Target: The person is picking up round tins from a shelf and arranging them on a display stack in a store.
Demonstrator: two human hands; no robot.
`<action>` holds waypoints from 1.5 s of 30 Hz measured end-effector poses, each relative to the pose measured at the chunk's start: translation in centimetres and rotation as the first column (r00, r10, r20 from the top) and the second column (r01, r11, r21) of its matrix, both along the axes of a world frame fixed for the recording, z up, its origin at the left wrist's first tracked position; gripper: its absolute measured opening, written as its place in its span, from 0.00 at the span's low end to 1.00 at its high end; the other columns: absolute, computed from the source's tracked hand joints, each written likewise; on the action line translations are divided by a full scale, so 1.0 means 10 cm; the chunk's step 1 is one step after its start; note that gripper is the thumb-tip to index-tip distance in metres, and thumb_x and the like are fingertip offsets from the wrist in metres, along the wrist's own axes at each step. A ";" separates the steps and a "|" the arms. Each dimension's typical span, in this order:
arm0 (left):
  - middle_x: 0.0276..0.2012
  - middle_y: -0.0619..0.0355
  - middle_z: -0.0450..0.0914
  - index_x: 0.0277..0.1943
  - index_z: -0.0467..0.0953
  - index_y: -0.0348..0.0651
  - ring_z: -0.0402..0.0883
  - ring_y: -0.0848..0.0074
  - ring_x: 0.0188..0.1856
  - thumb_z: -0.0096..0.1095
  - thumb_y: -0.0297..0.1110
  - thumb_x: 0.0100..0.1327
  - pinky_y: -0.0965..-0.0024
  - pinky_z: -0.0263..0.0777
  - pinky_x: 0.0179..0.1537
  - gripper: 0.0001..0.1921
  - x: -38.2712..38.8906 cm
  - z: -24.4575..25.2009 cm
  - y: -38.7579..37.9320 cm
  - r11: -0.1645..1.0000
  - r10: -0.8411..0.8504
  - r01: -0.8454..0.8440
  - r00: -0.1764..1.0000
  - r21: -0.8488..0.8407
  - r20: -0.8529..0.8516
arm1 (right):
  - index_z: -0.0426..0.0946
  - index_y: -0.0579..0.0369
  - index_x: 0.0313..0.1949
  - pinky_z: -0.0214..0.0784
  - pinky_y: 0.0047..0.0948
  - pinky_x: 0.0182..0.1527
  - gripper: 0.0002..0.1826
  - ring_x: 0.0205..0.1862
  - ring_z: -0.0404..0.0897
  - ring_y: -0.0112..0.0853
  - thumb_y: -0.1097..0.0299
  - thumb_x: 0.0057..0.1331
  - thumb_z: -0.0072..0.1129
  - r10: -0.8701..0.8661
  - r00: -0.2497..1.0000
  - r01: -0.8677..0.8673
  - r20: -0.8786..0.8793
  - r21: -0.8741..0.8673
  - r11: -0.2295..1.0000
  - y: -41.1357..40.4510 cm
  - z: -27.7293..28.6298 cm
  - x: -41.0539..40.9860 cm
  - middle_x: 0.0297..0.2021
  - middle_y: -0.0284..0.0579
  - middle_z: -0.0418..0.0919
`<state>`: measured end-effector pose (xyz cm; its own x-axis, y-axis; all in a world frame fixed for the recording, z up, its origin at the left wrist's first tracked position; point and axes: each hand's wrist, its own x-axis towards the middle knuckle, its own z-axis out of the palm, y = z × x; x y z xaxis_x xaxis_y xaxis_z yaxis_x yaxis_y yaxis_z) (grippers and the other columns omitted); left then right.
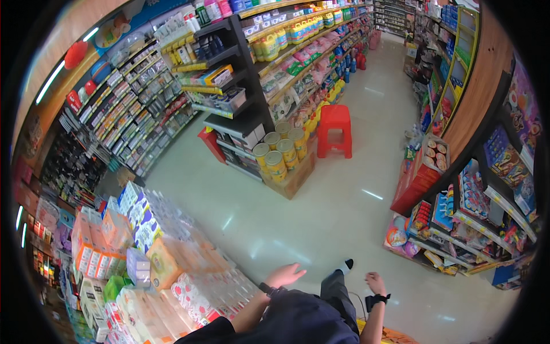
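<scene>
My left hand is held out over the tiled floor with its fingers extended, and nothing is in it. It is nearest to stacked packs of tissue paper on my left. On the other side my right hand hangs above bare floor, its fingers loosely bent, with no object visible in it. Both wrists wear dark bands. Between the hands, one foot in a dark-and-white shoe shows ahead of my body.
Ahead stand a red plastic stool and yellow cans on a cardboard box, beside the shelf end. Stocked shelves line the aisle. To the right are a snack rack and a red carton.
</scene>
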<state>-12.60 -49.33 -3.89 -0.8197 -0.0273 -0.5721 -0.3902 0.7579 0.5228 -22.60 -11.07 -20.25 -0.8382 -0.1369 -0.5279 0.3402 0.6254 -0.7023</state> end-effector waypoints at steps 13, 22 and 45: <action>0.45 0.41 0.81 0.54 0.73 0.38 0.78 0.46 0.49 0.48 0.52 0.70 0.51 0.72 0.49 0.24 -2.12 -0.25 0.77 0.923 -0.384 0.380 0.919 -0.055 -0.092 | 0.70 0.51 0.60 0.72 0.45 0.32 0.19 0.35 0.80 0.41 0.59 0.72 0.46 -0.318 0.386 0.717 0.866 -0.065 0.694 1.65 -2.64 0.65 0.44 0.51 0.82; 0.43 0.44 0.84 0.47 0.79 0.37 0.84 0.55 0.46 0.46 0.51 0.68 0.58 0.76 0.47 0.24 -1.13 -1.49 -0.69 0.903 -0.143 0.310 0.871 -0.299 0.470 | 0.71 0.57 0.53 0.77 0.37 0.31 0.18 0.34 0.83 0.39 0.59 0.72 0.46 -0.257 0.467 0.540 0.846 -0.042 0.841 0.91 -1.89 -0.08 0.40 0.50 0.83; 0.40 0.44 0.85 0.43 0.82 0.40 0.83 0.52 0.46 0.49 0.52 0.61 0.55 0.74 0.50 0.24 -5.04 -2.80 -1.16 0.952 0.258 -0.303 0.857 0.033 0.447 | 0.72 0.51 0.44 0.72 0.34 0.27 0.12 0.32 0.83 0.36 0.58 0.72 0.44 -0.193 0.784 0.286 0.590 -0.067 0.956 0.67 -1.23 -3.88 0.40 0.46 0.84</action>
<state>-62.96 -60.94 -31.85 -0.4552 -0.1437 -0.8787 -0.7824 0.5357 0.3176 -61.43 -4.36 -32.51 -0.4053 -0.0860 -0.9101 0.8323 0.3770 -0.4063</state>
